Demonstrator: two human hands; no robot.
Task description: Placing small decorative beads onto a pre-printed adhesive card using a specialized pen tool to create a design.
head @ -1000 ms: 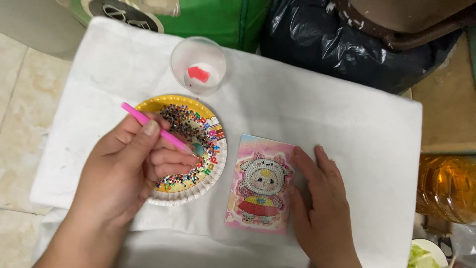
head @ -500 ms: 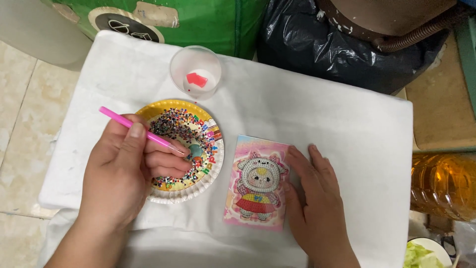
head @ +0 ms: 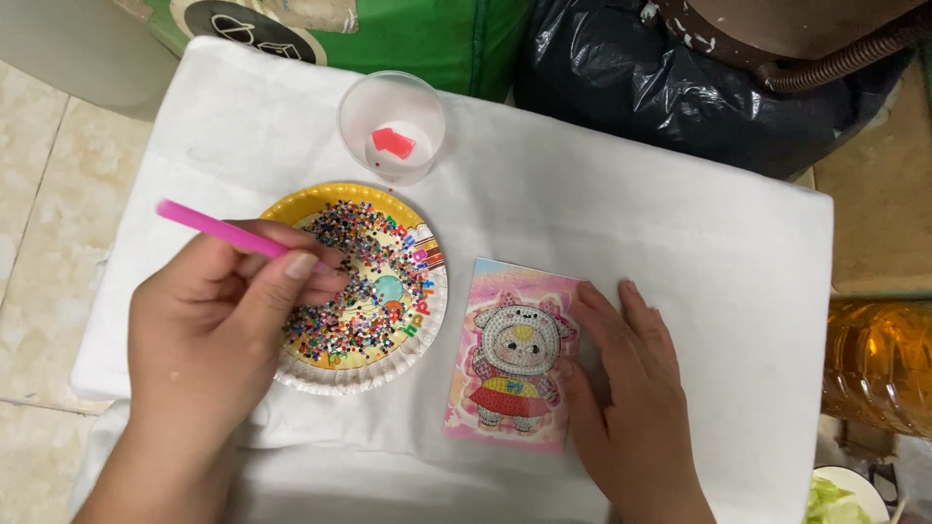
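as two hands work | one pen | one plate | one card | one cup

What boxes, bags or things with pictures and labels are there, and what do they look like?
Green bag: top edge behind the table, with a round black-and-cream label.
Black plastic bag: top right, shiny and crumpled.
Paper plate: left of centre, round, yellow with colourful lettering.
Picture card: centre, pink rectangle with a cartoon figure.

One plate — one cup — one card
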